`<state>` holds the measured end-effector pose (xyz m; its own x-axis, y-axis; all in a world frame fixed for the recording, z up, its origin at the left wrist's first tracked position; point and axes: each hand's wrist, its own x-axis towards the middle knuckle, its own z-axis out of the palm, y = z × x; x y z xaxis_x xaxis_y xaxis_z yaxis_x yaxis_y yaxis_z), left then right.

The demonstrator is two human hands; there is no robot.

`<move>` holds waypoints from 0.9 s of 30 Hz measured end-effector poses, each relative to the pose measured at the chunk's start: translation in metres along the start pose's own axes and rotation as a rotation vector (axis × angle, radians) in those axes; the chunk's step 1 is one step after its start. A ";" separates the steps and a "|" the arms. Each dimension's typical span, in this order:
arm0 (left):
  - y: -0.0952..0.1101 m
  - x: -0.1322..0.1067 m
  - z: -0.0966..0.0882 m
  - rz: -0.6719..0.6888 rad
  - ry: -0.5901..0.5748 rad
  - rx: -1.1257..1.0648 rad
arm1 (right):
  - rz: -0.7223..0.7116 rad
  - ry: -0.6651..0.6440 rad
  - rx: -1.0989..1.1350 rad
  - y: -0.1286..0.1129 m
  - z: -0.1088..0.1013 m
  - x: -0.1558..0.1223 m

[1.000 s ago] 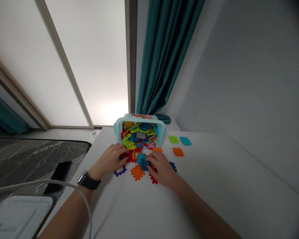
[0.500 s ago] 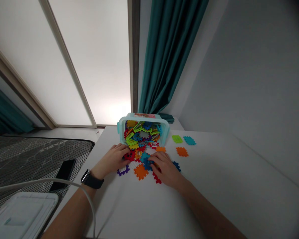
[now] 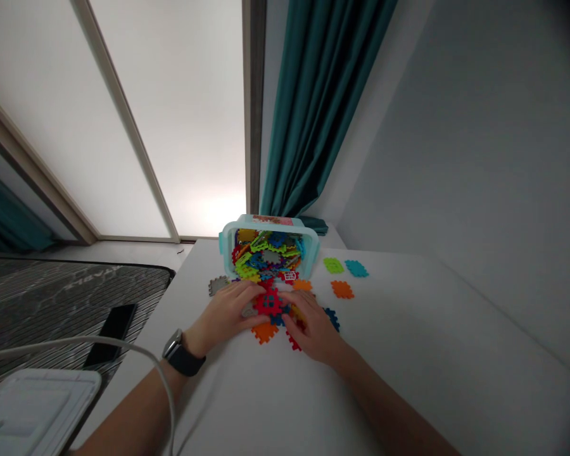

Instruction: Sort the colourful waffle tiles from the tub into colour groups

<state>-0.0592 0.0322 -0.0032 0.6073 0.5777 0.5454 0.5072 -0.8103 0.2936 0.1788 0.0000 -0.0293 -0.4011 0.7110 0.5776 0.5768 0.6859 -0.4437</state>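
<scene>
A red interlocking tile (image 3: 269, 303) with notched edges and small square openings is between my two hands. My left hand (image 3: 235, 310) grips its left side, fingers at the far edge and thumb at the near edge. The fingertips of my right hand (image 3: 313, 326) meet its right side, curled over a yellow piece (image 3: 297, 313) partly hidden by the palm. Below the red tile, a dark blue tile (image 3: 278, 320) and an orange tile (image 3: 265, 333) show. Another red tile (image 3: 293, 342) sticks out beneath my right hand.
A light teal tub (image 3: 316, 244) lies on its side behind my hands, full of colourful tiles. Right of it lie green (image 3: 333, 265), light blue (image 3: 356, 268) and orange tiles (image 3: 342, 290). A grey tile (image 3: 217, 285) is at left. A white cable (image 3: 137, 350) crosses my left forearm.
My left hand has moved right and now grips the red tile, which has come over the blue tiles between my hands. A grey tile now shows at left. The view has shifted slightly.
</scene>
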 end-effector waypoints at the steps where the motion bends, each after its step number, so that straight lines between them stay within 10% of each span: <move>1: 0.003 0.000 0.003 0.023 0.012 -0.024 | -0.019 0.015 0.010 -0.002 0.000 0.000; 7: 0.008 -0.001 0.012 0.022 0.099 -0.090 | -0.045 0.074 0.095 -0.006 0.002 0.001; 18: 0.026 0.010 0.029 -0.521 0.023 -0.722 | 0.092 0.153 0.187 -0.003 0.002 0.003; 27: 0.033 0.012 0.021 -0.788 0.026 -1.301 | -0.069 0.041 -0.068 -0.001 -0.004 -0.002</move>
<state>-0.0218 0.0143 -0.0036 0.4297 0.9005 -0.0667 -0.1967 0.1655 0.9664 0.1818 -0.0031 -0.0272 -0.4128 0.6542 0.6338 0.5965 0.7200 -0.3547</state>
